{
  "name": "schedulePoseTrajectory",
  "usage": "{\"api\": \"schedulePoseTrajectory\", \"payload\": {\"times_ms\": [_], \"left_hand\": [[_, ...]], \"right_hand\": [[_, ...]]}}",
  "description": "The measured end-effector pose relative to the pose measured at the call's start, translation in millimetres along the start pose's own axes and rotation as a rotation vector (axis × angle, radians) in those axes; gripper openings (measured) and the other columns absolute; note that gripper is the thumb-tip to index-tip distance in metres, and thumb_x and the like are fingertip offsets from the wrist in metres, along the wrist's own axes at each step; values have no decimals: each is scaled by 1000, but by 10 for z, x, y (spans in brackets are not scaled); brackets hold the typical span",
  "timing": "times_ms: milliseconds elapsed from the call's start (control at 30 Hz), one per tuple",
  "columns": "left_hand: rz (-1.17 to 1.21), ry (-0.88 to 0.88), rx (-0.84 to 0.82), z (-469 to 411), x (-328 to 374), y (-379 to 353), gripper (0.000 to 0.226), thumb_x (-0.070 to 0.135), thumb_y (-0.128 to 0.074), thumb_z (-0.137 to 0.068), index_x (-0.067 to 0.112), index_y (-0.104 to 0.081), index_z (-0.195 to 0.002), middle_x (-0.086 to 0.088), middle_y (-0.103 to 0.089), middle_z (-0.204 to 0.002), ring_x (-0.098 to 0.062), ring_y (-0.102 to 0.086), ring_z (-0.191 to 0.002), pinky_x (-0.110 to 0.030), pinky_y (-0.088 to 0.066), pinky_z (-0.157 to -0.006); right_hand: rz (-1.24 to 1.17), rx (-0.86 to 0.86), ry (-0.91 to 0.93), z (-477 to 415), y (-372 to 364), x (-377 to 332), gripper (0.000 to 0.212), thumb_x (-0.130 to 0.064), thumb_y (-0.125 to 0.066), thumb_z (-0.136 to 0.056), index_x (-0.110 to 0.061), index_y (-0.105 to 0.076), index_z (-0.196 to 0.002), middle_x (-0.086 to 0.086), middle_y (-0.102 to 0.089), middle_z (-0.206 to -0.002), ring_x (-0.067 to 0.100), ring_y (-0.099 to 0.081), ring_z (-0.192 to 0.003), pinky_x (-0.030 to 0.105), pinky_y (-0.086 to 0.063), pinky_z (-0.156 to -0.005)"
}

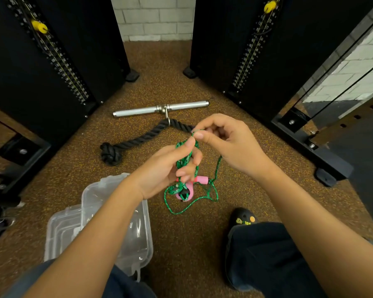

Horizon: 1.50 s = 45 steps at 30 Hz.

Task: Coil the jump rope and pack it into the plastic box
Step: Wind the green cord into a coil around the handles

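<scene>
Near the middle of the frame, the thumb and forefinger of the right hand (pixel 226 143) are pinched together on the top bend of the green jump rope (pixel 192 203), apparently drawing a fresh loop up toward the bundle. Just below and left of it, the left hand (pixel 170 168) is closed around several gathered strands, thumb pressed on top and fingers curled beneath, which reads as the anchoring grip that keeps finished coils from springing apart while the other hand feeds more cord. From that fist the rope hangs down in loose loops, one long strand trailing off to the right and curving back along the speckled rubber floor (pixel 192 244). The pink handles (pixel 200 180) sit just under the left hand's fingers; whether they dangle or rest on the floor is hard to tell, and how many turns are already wound cannot be counted because the fingers cover the bundle. The coiling looks partly done, with slack left to take in. At lower left the clear plastic box (pixel 138 244) lies open on the floor near the hanging loops, largely crossed by the left forearm, with what seems to be its lid (pixel 60 229) beside it; its inside is only partly visible. Above the hands lie a black tricep rope attachment (pixel 138 138) and a chrome bar handle (pixel 142 111), with black weight-stack columns (pixel 52 61) at both upper sides, cut off by the frame.
</scene>
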<state>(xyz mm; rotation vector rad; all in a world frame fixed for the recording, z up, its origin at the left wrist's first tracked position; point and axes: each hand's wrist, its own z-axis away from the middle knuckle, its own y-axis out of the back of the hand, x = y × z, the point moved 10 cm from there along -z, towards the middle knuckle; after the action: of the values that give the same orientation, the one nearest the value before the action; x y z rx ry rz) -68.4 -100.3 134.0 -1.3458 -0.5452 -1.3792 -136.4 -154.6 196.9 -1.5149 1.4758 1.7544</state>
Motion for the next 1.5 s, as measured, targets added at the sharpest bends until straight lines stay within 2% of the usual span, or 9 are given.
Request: {"api": "schedulePoseTrajectory", "payload": {"times_ms": [300,433,700,833,967,1100,1200,1300,1500], "left_hand": [[771,-88,-268,44,165,-182,27,27,-43,-92,8,-59,-81,2,-54,-51,-13,-52,-52,-25,-47,-65],[826,-204,-53,28,229,110,30,28,-40,-94,8,-61,-91,1,-55,-58,-13,-55,-59,-25,-50,-70],[355,-229,338,43,212,444,48,39,-31,-93,9,-42,-130,5,-51,-70,-9,-52,-69,-25,-42,-81],[32,-117,329,-15,105,267,36,59,-37,-84,36,-66,-80,-3,-46,-75,-16,-45,-71,-32,-37,-70],[-151,-14,258,-41,-68,181,54,69,-23,-82,36,-56,-108,-3,-60,-122,-13,-55,-114,-35,-39,-105],[-319,74,104,-9,-154,6,64,78,-18,-74,43,-67,-94,1,-68,-93,-15,-62,-100,-48,-38,-105],[-332,101,-64,3,-192,-106,103,85,-36,-64,-10,-57,-98,7,-53,-55,-13,-52,-59,-42,-43,-80],[-196,93,-195,48,-128,-235,69,66,-49,-73,-2,-65,-72,10,-44,-44,-8,-41,-48,-28,-42,-68],[396,-48,-306,87,141,-247,42,47,-52,-84,9,-71,-87,9,-31,-38,-1,-46,-40,-17,-44,-54]], "right_hand": [[214,-266,-113,89,-366,182,39,-28,-36,-98,2,-61,-94,20,-67,-87,24,-62,-79,38,-46,-77],[310,-470,-114,216,-612,192,23,-22,-36,-99,-6,-52,-97,1,-60,-75,1,-51,-55,14,-38,-52],[493,-526,34,303,-767,151,26,-25,-41,-97,-15,-52,-118,10,-65,-102,22,-58,-85,35,-47,-75],[562,-377,132,234,-620,-5,22,-35,-48,-92,-17,-59,-99,2,-65,-89,21,-60,-79,41,-50,-72],[529,-262,174,170,-432,-141,31,-44,-61,-81,-13,-61,-89,-9,-49,-79,9,-48,-73,36,-45,-68],[461,-242,181,129,-322,-206,44,-53,-61,-69,-11,-60,-83,-4,-60,-79,9,-56,-73,31,-48,-67],[362,-241,166,109,-250,-176,21,-33,-68,-75,-20,-53,-74,-15,-50,-73,-2,-47,-62,12,-37,-60],[247,-188,119,63,-144,-122,22,-34,-65,-77,-15,-55,-74,-3,-54,-71,7,-43,-60,13,-35,-59],[157,-238,40,71,-266,-11,26,-26,-45,-94,-11,-55,-76,1,-53,-66,2,-46,-62,12,-35,-58]]}}
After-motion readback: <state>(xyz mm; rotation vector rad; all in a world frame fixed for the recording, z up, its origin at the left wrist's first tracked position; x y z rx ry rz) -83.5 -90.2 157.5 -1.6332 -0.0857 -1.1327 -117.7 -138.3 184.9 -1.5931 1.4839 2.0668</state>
